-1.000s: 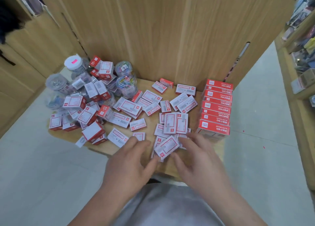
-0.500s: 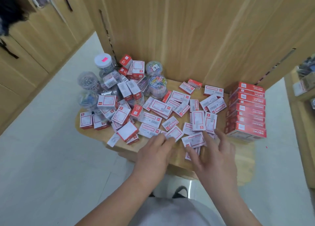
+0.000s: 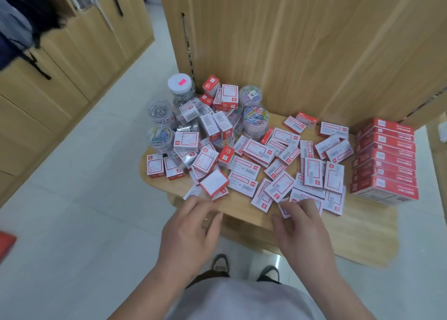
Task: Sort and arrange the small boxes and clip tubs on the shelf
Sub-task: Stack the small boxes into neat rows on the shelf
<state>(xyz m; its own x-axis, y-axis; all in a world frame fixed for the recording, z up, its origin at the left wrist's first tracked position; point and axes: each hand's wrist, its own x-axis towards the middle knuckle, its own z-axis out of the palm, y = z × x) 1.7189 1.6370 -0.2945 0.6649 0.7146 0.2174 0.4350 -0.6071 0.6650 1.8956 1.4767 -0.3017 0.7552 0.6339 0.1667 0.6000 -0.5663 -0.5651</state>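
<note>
My left hand [image 3: 191,228] hovers, fingers relaxed, over the shelf [image 3: 350,235] edge; my right hand [image 3: 300,230] touches the scattered small boxes [image 3: 244,167]. Clip tubs [image 3: 256,124] stand rear left, stacked red cartons [image 3: 384,165] at right.

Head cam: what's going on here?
A person is sorting stationery on a low wooden shelf. The left hand hovers open at the near edge. The right hand has its fingers on a front box, grip unclear. Small boxes lie scattered mid-shelf, clip tubs cluster back left, and larger red boxes stand in a neat row at right.
</note>
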